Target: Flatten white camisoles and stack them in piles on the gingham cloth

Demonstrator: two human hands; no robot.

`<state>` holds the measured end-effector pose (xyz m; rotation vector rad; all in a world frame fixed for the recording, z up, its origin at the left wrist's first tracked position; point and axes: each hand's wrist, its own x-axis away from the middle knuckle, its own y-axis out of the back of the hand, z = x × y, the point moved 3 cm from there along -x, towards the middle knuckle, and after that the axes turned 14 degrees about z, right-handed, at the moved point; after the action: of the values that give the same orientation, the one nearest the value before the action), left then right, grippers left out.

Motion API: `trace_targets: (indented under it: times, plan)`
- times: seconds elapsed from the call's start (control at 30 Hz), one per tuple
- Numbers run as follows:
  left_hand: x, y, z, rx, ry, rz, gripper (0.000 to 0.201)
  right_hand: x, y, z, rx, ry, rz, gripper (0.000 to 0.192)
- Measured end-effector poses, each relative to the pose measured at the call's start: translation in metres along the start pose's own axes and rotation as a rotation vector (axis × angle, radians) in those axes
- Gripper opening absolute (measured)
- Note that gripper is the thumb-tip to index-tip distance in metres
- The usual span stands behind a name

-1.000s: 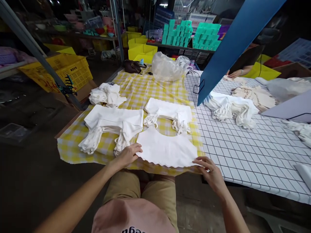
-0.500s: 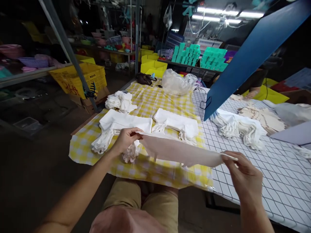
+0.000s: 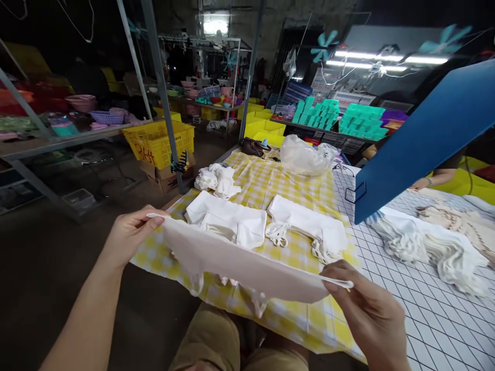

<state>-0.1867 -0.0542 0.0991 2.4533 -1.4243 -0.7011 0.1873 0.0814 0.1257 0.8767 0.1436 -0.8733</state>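
A white fabric piece with thin straps (image 3: 240, 265) is stretched between my two hands above the near part of the table. My left hand (image 3: 133, 234) pinches its left end between thumb and fingers. Its right end is pinched by my right hand (image 3: 365, 304), lower and closer to me. Just beyond the cloth lie two stacks of similar white pieces, a left stack (image 3: 224, 216) and a right stack (image 3: 309, 221), with straps hanging toward me. The held cloth covers part of the left stack.
Yellow checked cloth (image 3: 255, 175) covers the table. A crumpled white pile (image 3: 216, 179), a plastic bag (image 3: 299, 154) and a dark bag (image 3: 253, 147) lie farther back. A blue panel (image 3: 417, 139) slants up at right beside more white stacks (image 3: 417, 242). A co-worker's arm (image 3: 436, 178) shows behind it.
My left hand has moved left and nearer, drawing the cloth out wider; its straps now hang below it. The right hand stays on the other end. The view has shifted left and up.
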Motion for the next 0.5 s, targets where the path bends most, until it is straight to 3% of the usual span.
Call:
trace_targets:
  times: [0.13, 0.27, 0.4, 0.5]
  plan:
    - [-0.011, 0.021, 0.019, 0.060, 0.023, -0.073, 0.020, -0.017, -0.018, 0.008, -0.004, -0.026, 0.052, 0.012]
    - [-0.047, 0.024, 0.030, 0.197, 0.071, -0.085, 0.025, -0.039, -0.032, -0.007, -0.082, -0.217, -0.007, 0.023]
    - [-0.105, -0.004, 0.058, 0.195, 0.175, -0.003, 0.039, -0.080, -0.060, -0.058, -0.331, -0.389, 0.009, 0.034]
    - [-0.146, -0.040, 0.091, -0.062, 0.252, 0.078, 0.033, -0.111, -0.093, -0.113, -0.356, -0.510, 0.059, 0.036]
